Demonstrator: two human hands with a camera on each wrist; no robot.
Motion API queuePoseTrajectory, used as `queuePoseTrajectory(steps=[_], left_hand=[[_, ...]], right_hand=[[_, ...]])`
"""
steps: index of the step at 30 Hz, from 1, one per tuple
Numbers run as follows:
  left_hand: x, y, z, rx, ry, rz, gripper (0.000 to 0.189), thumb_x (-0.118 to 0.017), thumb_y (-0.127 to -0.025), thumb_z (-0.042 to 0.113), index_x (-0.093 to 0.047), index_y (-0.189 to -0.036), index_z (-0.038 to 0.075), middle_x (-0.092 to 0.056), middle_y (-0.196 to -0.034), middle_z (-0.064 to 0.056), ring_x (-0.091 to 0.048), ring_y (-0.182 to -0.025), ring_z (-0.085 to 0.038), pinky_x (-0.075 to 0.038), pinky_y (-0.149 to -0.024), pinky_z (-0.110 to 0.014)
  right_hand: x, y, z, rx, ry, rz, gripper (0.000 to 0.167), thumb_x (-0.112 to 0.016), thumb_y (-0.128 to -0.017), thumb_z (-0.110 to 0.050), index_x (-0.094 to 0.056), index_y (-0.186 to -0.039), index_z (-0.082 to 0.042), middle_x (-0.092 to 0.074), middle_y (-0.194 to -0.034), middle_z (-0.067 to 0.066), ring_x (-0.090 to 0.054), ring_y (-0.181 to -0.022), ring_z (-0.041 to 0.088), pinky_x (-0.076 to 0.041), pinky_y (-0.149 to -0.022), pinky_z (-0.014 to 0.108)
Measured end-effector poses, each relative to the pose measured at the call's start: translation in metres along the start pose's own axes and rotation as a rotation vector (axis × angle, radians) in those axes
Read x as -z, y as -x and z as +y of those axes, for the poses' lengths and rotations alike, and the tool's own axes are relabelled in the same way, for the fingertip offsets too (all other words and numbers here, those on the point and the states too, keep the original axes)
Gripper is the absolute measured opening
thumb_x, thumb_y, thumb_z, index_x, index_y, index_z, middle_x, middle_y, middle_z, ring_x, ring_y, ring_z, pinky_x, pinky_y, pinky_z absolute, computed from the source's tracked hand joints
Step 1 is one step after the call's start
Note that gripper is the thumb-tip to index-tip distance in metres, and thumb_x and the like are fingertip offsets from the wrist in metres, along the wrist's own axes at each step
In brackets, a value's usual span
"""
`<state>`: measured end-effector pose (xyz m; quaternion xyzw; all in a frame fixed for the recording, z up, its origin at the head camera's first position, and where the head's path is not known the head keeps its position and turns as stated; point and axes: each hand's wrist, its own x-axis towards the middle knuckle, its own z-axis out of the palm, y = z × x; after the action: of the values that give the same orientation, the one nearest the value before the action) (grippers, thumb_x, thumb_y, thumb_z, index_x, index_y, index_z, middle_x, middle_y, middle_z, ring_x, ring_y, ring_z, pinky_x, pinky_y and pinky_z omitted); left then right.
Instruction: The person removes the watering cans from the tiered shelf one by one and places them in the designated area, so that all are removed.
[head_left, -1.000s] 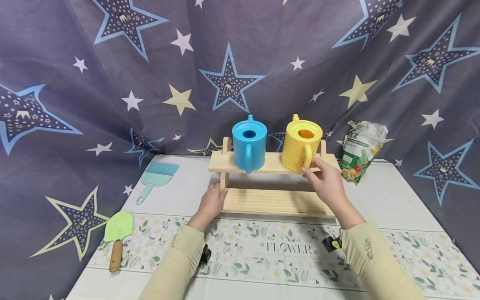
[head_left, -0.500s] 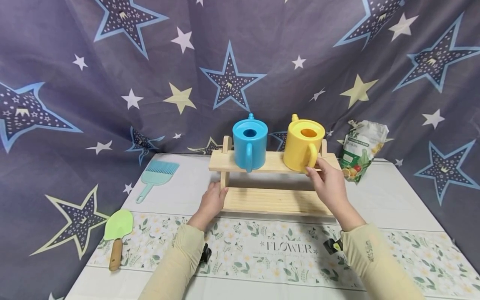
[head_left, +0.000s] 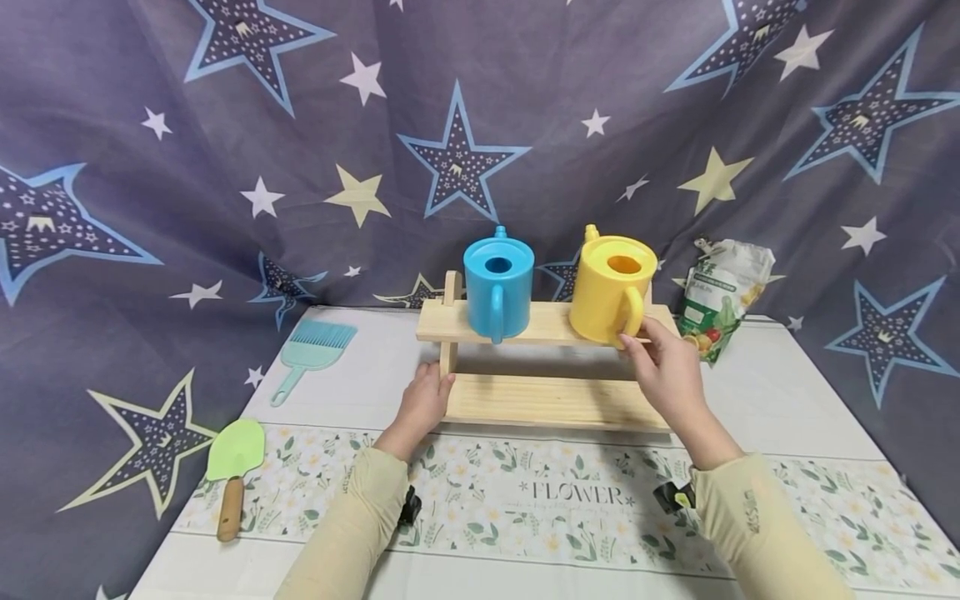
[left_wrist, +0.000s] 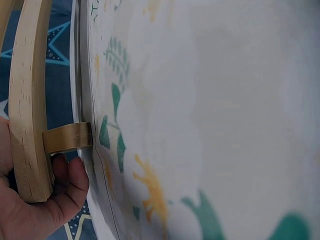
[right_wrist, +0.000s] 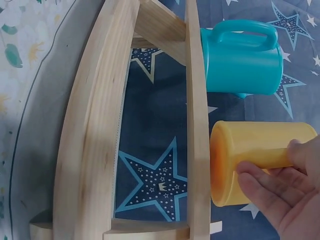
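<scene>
My left hand (head_left: 422,398) grips the left end of a two-tier wooden shelf (head_left: 540,400); in the left wrist view its fingers curl around the end of a board. My right hand (head_left: 670,367) pinches the lower part of the handle of a yellow watering can (head_left: 600,300), which sits at the right of the top tier. A blue watering can (head_left: 517,292) stands upright on the same tier further left. Both cans have their handles toward me and spouts toward the back. In the right wrist view, thumb and fingers (right_wrist: 265,187) close around the yellow handle.
A light blue dustpan-shaped brush (head_left: 311,354) lies left of the shelf, and a green-bladed trowel (head_left: 237,450) with a wooden handle lies nearer. A clipped printed bag (head_left: 722,292) stands at back right. A star-patterned curtain (head_left: 300,125) hangs behind the table.
The yellow watering can has shifted a little to the right along the top tier, with my right hand on its handle. My left hand and the blue watering can have stayed put.
</scene>
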<state>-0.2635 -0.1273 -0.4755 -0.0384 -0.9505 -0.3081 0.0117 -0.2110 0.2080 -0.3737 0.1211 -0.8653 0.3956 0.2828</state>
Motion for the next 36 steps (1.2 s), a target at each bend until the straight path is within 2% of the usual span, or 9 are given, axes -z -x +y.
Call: queuePoseTrajectory(steps=[4, 11, 17, 28, 30, 33, 36], left_hand=[[0.001, 0.001, 0.001, 0.002, 0.002, 0.001, 0.047, -0.043, -0.105, 0.027, -0.044, -0.138, -0.006, -0.05, -0.114, -0.018, -0.058, -0.105, -0.035, -0.05, -0.092, -0.048], [0.0, 0.001, 0.0, 0.012, 0.008, -0.009, 0.048, -0.041, -0.106, 0.029, -0.044, -0.139, -0.005, -0.05, -0.115, -0.017, -0.058, -0.105, -0.034, -0.051, -0.091, -0.047], [0.0, 0.0, -0.001, 0.01, 0.009, -0.016, 0.048, -0.04, -0.106, 0.03, -0.043, -0.14, -0.005, -0.05, -0.115, -0.017, -0.058, -0.105, -0.034, -0.051, -0.091, -0.047], [0.0, 0.0, -0.001, 0.02, 0.013, -0.015, 0.048, -0.04, -0.106, 0.03, -0.043, -0.139, -0.004, -0.049, -0.114, -0.015, -0.058, -0.104, -0.032, -0.051, -0.09, -0.047], [0.0, 0.001, -0.001, 0.02, 0.012, -0.014, 0.047, -0.04, -0.106, 0.03, -0.044, -0.138, -0.004, -0.049, -0.113, -0.016, -0.058, -0.103, -0.032, -0.051, -0.09, -0.046], [0.0, 0.001, -0.001, 0.019, 0.007, -0.013, 0.046, -0.04, -0.106, 0.03, -0.044, -0.138, -0.004, -0.049, -0.112, -0.015, -0.058, -0.102, -0.032, -0.052, -0.089, -0.046], [0.0, 0.001, -0.001, 0.021, 0.008, -0.014, 0.046, -0.039, -0.106, 0.029, -0.044, -0.138, -0.004, -0.049, -0.112, -0.015, -0.057, -0.102, -0.032, -0.051, -0.09, -0.046]], right_hand=[[0.003, 0.002, -0.001, 0.005, 0.002, 0.008, 0.023, -0.065, -0.096, -0.013, -0.066, -0.113, 0.002, -0.071, -0.093, 0.016, -0.072, -0.079, 0.03, -0.045, -0.057, 0.005], [0.009, 0.005, -0.002, 0.013, -0.012, 0.017, 0.023, -0.067, -0.094, -0.008, -0.066, -0.113, 0.004, -0.071, -0.094, 0.018, -0.072, -0.08, 0.031, -0.044, -0.065, 0.001], [0.016, 0.008, -0.002, 0.01, -0.026, 0.031, 0.022, -0.066, -0.094, -0.006, -0.065, -0.113, 0.006, -0.071, -0.095, 0.02, -0.071, -0.081, 0.034, -0.046, -0.067, 0.002], [0.03, 0.016, 0.001, -0.008, 0.025, 0.036, 0.028, -0.064, -0.095, -0.007, -0.063, -0.12, 0.005, -0.07, -0.098, 0.02, -0.071, -0.081, 0.035, -0.043, -0.068, 0.0], [0.033, 0.018, 0.002, -0.01, 0.042, 0.045, 0.027, -0.065, -0.095, -0.007, -0.063, -0.12, 0.004, -0.07, -0.098, 0.019, -0.071, -0.081, 0.029, -0.044, -0.069, 0.0], [0.036, 0.02, 0.006, -0.007, 0.049, 0.064, 0.026, -0.066, -0.094, -0.005, -0.063, -0.118, 0.004, -0.07, -0.096, 0.018, -0.069, -0.08, 0.005, -0.046, -0.07, 0.001], [0.039, 0.023, 0.01, 0.012, 0.04, 0.081, 0.024, -0.066, -0.093, -0.003, -0.063, -0.116, 0.006, -0.07, -0.094, 0.019, -0.057, -0.08, -0.017, -0.046, -0.071, 0.002]])
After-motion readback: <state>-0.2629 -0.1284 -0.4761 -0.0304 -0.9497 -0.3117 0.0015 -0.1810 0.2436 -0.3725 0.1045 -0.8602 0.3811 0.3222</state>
